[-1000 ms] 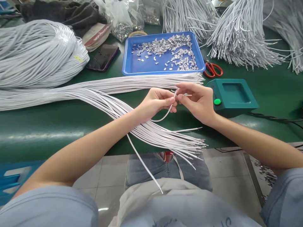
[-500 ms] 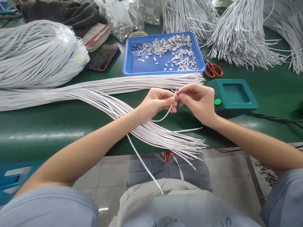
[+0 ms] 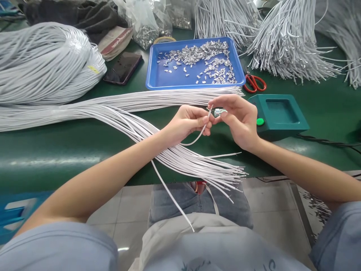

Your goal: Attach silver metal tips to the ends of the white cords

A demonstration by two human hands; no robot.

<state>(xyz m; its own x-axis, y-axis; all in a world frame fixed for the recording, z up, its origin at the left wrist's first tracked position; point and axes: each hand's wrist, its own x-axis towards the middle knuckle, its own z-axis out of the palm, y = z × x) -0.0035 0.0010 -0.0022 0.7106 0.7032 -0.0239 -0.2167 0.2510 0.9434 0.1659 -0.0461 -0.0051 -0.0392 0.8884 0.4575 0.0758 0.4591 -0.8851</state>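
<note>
My left hand (image 3: 191,121) is closed, pinching a white wire (image 3: 202,130) near its end between thumb and fingers. The wire's tip points up and its tail curves down towards the loose white wires. Close against it on the right, my right hand (image 3: 237,118) has its index finger arched over to the wire's tip. A small white and green piece (image 3: 220,112) shows at the right thumb; I cannot make out what it is. Beneath my left forearm a fanned bundle of white wires (image 3: 180,158) lies on the green table, with another bundle (image 3: 158,101) behind my hands.
A blue tray (image 3: 194,87) of small metal terminals stands behind my hands. Red-handled scissors (image 3: 255,83) and a green device (image 3: 301,122) are to the right. A phone (image 3: 123,68), a large grey wire coil (image 3: 47,64) and bags of metal parts (image 3: 145,32) lie further back.
My right index finger has lifted and the thumb has drawn back a little, bringing the small white and green piece into view. My left hand keeps its hold on the wire.
</note>
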